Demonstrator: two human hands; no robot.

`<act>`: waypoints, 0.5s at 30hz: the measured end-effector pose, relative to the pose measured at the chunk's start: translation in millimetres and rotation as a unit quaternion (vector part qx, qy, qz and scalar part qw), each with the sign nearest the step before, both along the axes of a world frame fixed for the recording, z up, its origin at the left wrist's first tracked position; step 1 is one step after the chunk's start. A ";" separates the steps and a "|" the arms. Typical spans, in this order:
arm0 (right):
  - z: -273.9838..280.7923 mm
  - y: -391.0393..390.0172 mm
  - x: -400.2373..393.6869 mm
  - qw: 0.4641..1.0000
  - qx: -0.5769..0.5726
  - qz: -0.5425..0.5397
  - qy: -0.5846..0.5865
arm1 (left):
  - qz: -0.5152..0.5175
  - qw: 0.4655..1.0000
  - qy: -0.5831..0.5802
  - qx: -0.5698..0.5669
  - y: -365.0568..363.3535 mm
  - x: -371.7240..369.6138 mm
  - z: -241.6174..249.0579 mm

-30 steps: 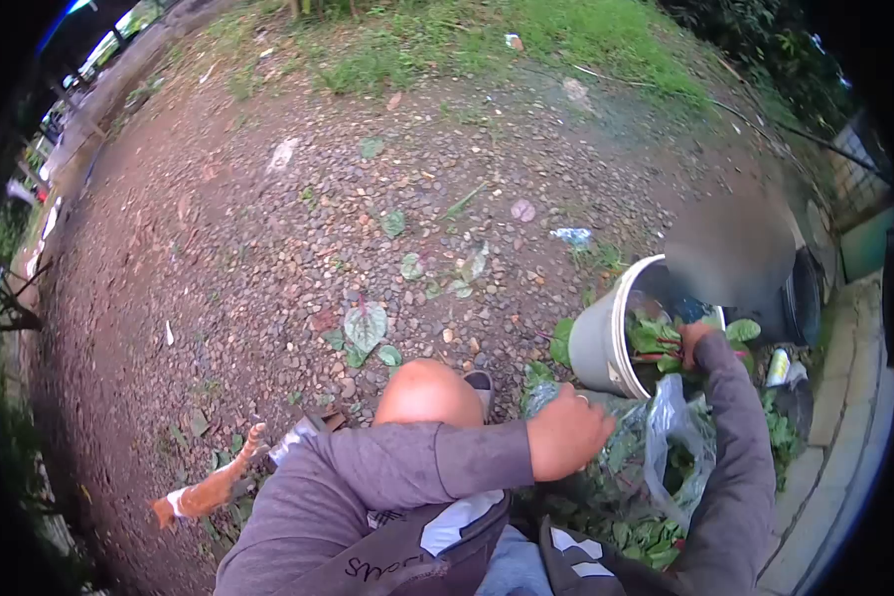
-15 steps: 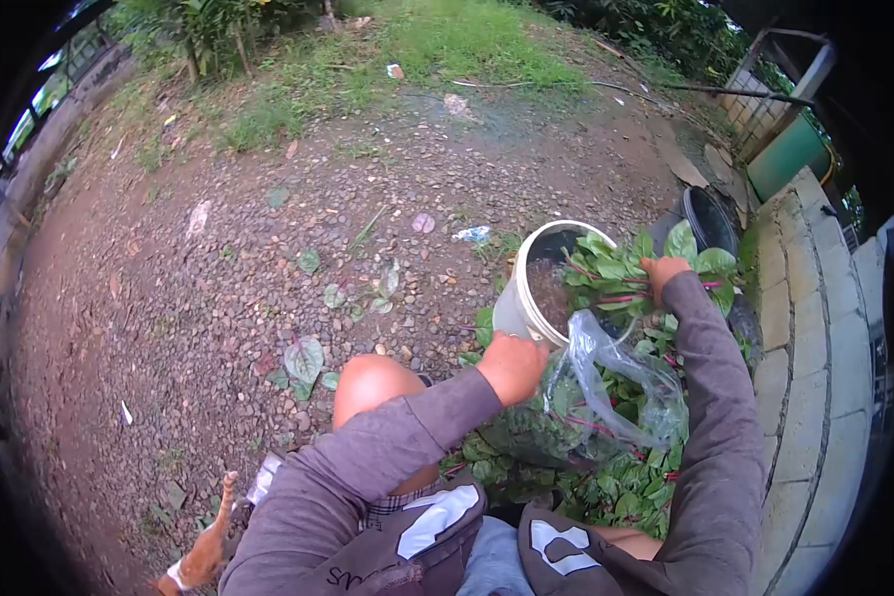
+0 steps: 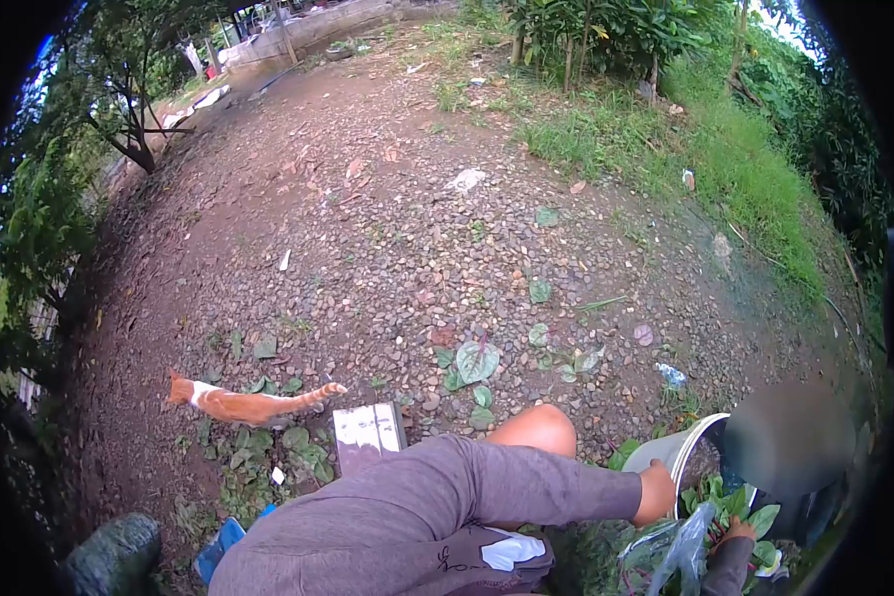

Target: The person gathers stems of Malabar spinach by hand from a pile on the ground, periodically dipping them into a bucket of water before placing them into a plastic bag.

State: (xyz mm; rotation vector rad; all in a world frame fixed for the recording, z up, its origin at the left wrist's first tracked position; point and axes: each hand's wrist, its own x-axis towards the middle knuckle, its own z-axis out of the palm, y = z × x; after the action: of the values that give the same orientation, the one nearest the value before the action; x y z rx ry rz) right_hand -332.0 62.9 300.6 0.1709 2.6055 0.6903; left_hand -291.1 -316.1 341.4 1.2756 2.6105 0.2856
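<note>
My left hand (image 3: 655, 494) is closed on the rim of a white bucket (image 3: 664, 457), which leans toward me at the lower right. A bunch of leafy greens (image 3: 764, 521) with reddish stems is held in my right hand (image 3: 736, 533), close to the bucket's mouth. Some leaves show at the bucket's opening. Below both hands lies a clear plastic bag (image 3: 687, 548), crumpled, with greens around it. A blurred round patch hides the area right of the bucket.
An orange and white cat (image 3: 253, 405) is on the left, near a shiny-topped box (image 3: 368, 433). Loose leaves (image 3: 478, 362) lie on the gravel (image 3: 397, 278). A dark bundle (image 3: 114, 556) sits at the lower left. Grass and shrubs (image 3: 606, 40) line the back.
The view has swung left, so the bucket and hands appear lower right and the whole cat shows. My right hand has lowered with the greens. My left hand keeps holding the rim.
</note>
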 end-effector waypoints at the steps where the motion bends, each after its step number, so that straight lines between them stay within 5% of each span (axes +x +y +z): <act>1: -3.0 -0.5 2.5 0.999 0.034 0.008 -0.002 | -0.004 1.000 -0.005 -0.003 -2.0 -2.5 1.3; 3: -16.1 20.3 10.2 0.996 -0.031 -0.076 0.031 | -0.015 1.000 -0.017 -0.010 -4.8 -3.4 4.4; 5: -23.5 41.1 17.2 0.981 -0.174 -0.049 0.067 | -0.007 0.999 -0.034 -0.008 -6.0 -4.0 4.9; 8: -100.2 136.1 11.2 0.955 -0.235 0.088 0.160 | -0.006 1.000 -0.028 0.000 -7.9 -3.4 3.3; 11: -120.7 153.0 15.7 0.936 -0.270 0.094 0.203 | -0.025 0.999 -0.032 -0.005 -3.4 0.5 1.8; 14: -89.7 101.1 25.2 0.805 -0.560 -0.136 0.142 | -0.037 0.999 -0.029 -0.013 -0.1 3.8 -0.6; 15: -84.0 99.2 24.8 0.847 -0.498 -0.122 0.138 | -0.040 0.999 -0.030 -0.012 -2.4 4.6 4.0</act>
State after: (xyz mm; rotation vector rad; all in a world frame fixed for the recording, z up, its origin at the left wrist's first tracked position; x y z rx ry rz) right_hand -307.2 162.1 216.6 0.2709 2.7664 -0.8584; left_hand -286.4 -318.5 345.4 1.3390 2.4978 0.2724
